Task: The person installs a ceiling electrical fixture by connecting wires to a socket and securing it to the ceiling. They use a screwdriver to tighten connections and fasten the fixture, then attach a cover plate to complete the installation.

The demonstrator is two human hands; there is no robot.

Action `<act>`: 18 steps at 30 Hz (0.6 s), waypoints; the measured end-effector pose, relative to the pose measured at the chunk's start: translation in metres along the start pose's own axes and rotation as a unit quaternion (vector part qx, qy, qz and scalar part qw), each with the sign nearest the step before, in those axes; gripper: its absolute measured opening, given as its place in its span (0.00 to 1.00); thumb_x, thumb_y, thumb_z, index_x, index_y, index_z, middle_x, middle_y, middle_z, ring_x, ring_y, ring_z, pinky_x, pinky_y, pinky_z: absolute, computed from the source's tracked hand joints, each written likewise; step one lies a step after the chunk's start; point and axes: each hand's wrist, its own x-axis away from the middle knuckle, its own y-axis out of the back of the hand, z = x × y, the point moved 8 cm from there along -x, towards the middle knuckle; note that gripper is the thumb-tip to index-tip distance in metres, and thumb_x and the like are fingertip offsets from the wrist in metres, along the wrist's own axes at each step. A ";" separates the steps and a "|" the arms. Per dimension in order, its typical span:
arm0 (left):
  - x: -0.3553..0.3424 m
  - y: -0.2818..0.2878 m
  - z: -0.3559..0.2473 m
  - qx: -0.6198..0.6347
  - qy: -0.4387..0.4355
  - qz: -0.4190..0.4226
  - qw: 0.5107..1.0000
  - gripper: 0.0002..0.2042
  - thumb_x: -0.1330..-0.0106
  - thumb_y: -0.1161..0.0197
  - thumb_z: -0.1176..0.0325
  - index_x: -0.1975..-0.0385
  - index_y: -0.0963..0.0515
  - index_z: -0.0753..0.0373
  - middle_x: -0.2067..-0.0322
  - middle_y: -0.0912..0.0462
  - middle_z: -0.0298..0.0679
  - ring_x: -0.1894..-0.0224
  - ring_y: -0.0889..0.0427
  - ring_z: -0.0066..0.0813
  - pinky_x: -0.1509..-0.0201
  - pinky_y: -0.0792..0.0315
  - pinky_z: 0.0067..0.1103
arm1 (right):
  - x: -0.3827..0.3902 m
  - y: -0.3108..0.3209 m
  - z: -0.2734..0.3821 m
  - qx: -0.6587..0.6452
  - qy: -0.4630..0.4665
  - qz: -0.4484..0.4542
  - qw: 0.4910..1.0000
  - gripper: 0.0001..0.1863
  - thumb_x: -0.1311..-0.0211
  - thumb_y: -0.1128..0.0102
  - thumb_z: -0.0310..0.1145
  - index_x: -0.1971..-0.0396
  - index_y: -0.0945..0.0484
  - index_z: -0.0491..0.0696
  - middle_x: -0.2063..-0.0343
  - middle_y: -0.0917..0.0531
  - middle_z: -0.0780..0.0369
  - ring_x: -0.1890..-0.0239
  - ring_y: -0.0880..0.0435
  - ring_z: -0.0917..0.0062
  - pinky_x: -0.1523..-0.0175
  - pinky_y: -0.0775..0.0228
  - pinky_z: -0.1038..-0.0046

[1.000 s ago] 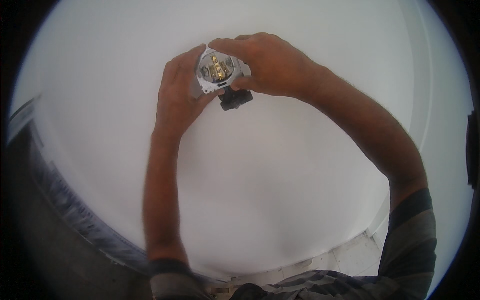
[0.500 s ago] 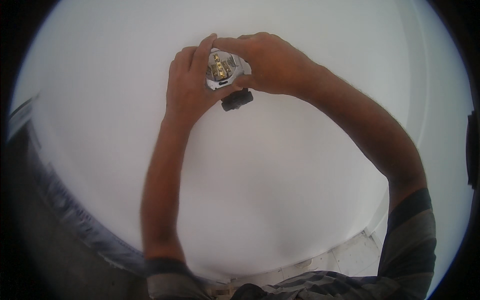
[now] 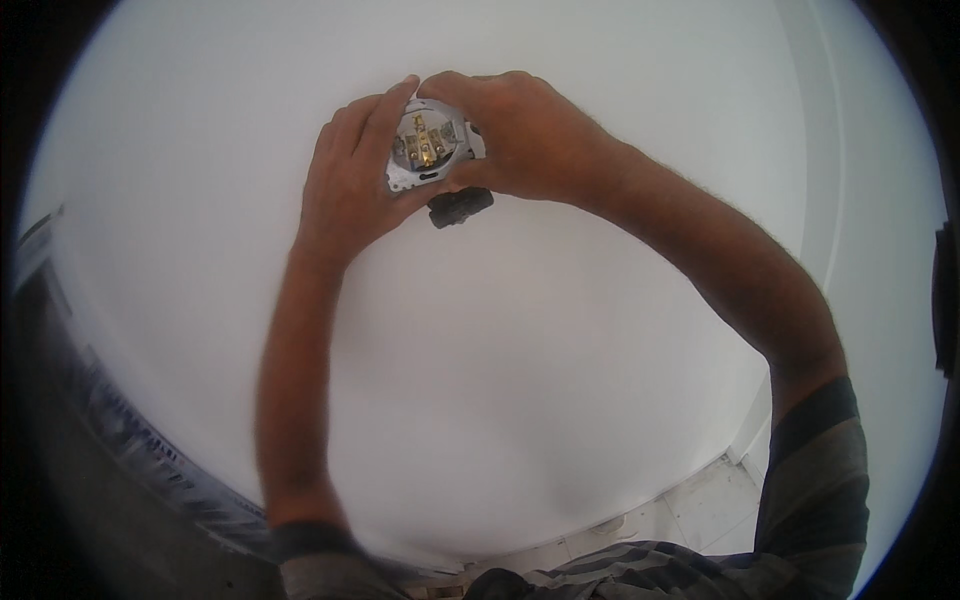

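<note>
Against the white wall (image 3: 520, 350) I have a power socket insert (image 3: 428, 150) with its cover off, a metal mounting frame round brass-coloured contacts. The fingers of my left hand (image 3: 350, 175) lie along its left edge, the thumb under its lower rim. On the other side, my right hand (image 3: 525, 135) grips the frame between forefinger at the top and thumb at the lower right. Just below the insert a dark, blocky shape (image 3: 460, 207) shows, partly behind my thumbs; I cannot make out its kind. What lies behind the insert is hidden.
Light floor tiles (image 3: 690, 505) meet the wall's foot at the lower right, near a corner. Dark printed sheeting (image 3: 150, 450) runs along the lower left. A dark object (image 3: 945, 300) stands at the far right rim.
Both hands and the socket insert appear slightly further left and a little lower in the picture, and the wall has shifted too. The grip on the insert stays much the same.
</note>
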 end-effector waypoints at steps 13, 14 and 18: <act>0.012 -0.004 0.010 -0.001 0.031 -0.025 0.999 0.50 0.61 0.12 0.59 0.31 0.31 0.55 0.45 0.22 0.40 0.42 0.22 0.38 0.42 0.23 0.36 | 0.004 -0.028 -0.002 -0.050 -0.047 -0.025 0.997 0.29 0.49 0.23 0.30 0.47 0.24 0.43 0.66 0.12 0.53 0.58 0.11 0.59 0.53 0.17 0.59; 0.012 -0.006 0.009 0.006 0.029 -0.035 0.999 0.50 0.61 0.13 0.59 0.32 0.30 0.56 0.46 0.22 0.39 0.44 0.22 0.37 0.44 0.25 0.35 | 0.003 -0.025 -0.001 -0.036 -0.028 -0.033 0.998 0.28 0.49 0.23 0.30 0.48 0.23 0.43 0.66 0.12 0.53 0.58 0.11 0.59 0.52 0.17 0.59; 0.011 -0.003 0.009 -0.008 0.013 -0.046 0.999 0.50 0.61 0.13 0.56 0.32 0.30 0.57 0.48 0.21 0.38 0.45 0.22 0.36 0.46 0.28 0.34 | -0.005 -0.014 0.001 0.010 0.014 -0.019 1.000 0.24 0.48 0.24 0.31 0.50 0.21 0.43 0.66 0.12 0.54 0.59 0.11 0.59 0.51 0.17 0.59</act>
